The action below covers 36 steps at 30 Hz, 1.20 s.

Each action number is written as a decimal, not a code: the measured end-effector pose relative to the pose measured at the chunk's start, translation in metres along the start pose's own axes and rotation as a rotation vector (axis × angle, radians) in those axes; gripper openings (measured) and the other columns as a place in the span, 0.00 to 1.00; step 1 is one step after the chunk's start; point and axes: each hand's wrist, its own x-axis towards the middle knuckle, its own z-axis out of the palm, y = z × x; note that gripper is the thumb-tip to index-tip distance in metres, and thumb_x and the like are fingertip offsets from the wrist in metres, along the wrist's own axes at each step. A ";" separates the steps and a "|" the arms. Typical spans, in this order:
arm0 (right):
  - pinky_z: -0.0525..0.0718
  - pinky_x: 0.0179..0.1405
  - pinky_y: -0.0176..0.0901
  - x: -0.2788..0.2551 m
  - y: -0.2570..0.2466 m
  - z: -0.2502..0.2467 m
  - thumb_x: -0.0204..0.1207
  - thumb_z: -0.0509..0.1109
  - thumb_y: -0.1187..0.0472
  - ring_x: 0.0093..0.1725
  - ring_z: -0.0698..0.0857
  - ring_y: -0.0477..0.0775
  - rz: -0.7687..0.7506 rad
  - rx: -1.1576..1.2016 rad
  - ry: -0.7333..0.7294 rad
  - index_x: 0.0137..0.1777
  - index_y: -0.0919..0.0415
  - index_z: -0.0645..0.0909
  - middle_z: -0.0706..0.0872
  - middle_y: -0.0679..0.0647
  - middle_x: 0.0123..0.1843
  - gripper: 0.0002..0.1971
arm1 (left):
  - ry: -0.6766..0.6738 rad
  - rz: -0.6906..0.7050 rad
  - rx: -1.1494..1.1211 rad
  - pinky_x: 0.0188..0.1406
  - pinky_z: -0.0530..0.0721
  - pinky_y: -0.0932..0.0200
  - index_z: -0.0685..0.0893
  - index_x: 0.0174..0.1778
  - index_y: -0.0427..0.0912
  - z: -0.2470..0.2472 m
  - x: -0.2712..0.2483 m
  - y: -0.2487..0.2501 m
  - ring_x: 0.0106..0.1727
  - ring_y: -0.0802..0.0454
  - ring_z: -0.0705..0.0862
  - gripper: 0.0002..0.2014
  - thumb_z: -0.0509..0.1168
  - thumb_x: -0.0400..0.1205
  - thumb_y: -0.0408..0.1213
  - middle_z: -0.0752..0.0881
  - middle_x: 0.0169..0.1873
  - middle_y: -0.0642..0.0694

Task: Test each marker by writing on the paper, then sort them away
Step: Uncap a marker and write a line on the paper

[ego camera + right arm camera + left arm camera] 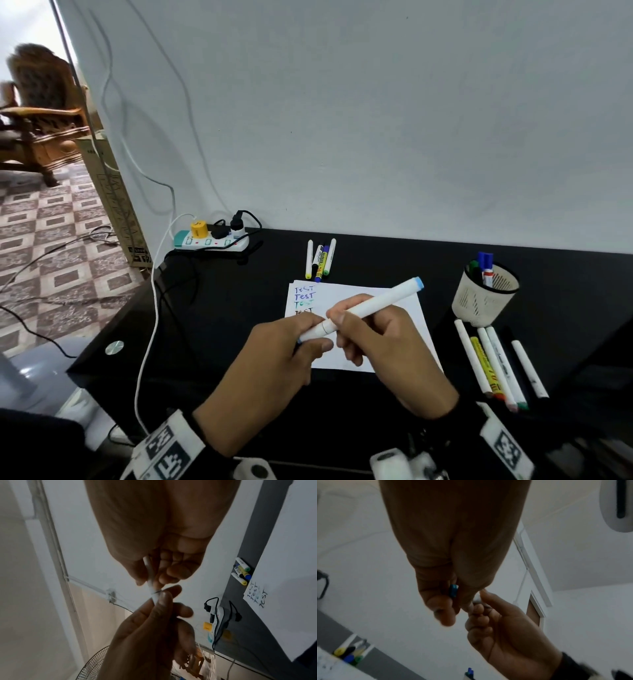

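A white marker (373, 306) with light-blue ends slants above the paper (407, 305), which bears several "TEST" lines (304, 297). My right hand (376, 339) grips its barrel (150, 573). My left hand (291, 346) pinches the cap end (317, 331), whose blue tip (453, 590) shows between the fingers. The cap (155, 597) still sits against the barrel. Several markers (320, 257) lie beyond the paper. A mesh cup (484, 296) at the right holds a few markers (485, 267). More markers (493, 363) lie in front of the cup.
The black desk (222, 308) meets a pale wall. A power strip (210, 240) with plugs and cables sits at its back left corner. A white cable (150, 325) runs down the desk's left edge. A fan (92, 665) stands below.
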 end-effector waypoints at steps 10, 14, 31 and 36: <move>0.64 0.23 0.33 0.031 -0.022 -0.089 0.87 0.64 0.60 0.24 0.71 0.43 -0.047 0.503 0.558 0.35 0.58 0.81 0.76 0.47 0.25 0.16 | -0.025 -0.193 0.052 0.37 0.78 0.53 0.73 0.36 0.43 -0.023 -0.027 -0.070 0.31 0.53 0.80 0.16 0.60 0.86 0.49 0.82 0.30 0.46; 0.77 0.28 0.34 0.062 0.016 -0.072 0.86 0.67 0.60 0.30 0.80 0.46 0.065 0.467 0.491 0.45 0.60 0.86 0.83 0.52 0.31 0.10 | 0.069 -0.194 0.143 0.42 0.78 0.52 0.70 0.38 0.47 -0.001 -0.007 -0.111 0.37 0.55 0.79 0.13 0.63 0.85 0.47 0.80 0.31 0.50; 0.79 0.34 0.36 0.131 0.155 0.038 0.76 0.73 0.55 0.30 0.84 0.39 0.193 -0.357 0.324 0.39 0.67 0.85 0.90 0.55 0.34 0.13 | 0.026 -0.136 0.178 0.79 0.45 0.62 0.70 0.77 0.56 0.054 0.028 -0.168 0.81 0.69 0.57 0.24 0.64 0.84 0.49 0.79 0.54 0.64; 0.77 0.32 0.33 0.131 0.158 0.038 0.77 0.73 0.56 0.31 0.82 0.44 0.177 -0.403 0.305 0.38 0.66 0.84 0.90 0.58 0.36 0.12 | 0.029 -0.136 0.194 0.83 0.47 0.54 0.70 0.78 0.56 0.056 0.028 -0.172 0.82 0.67 0.56 0.26 0.65 0.83 0.50 0.79 0.68 0.55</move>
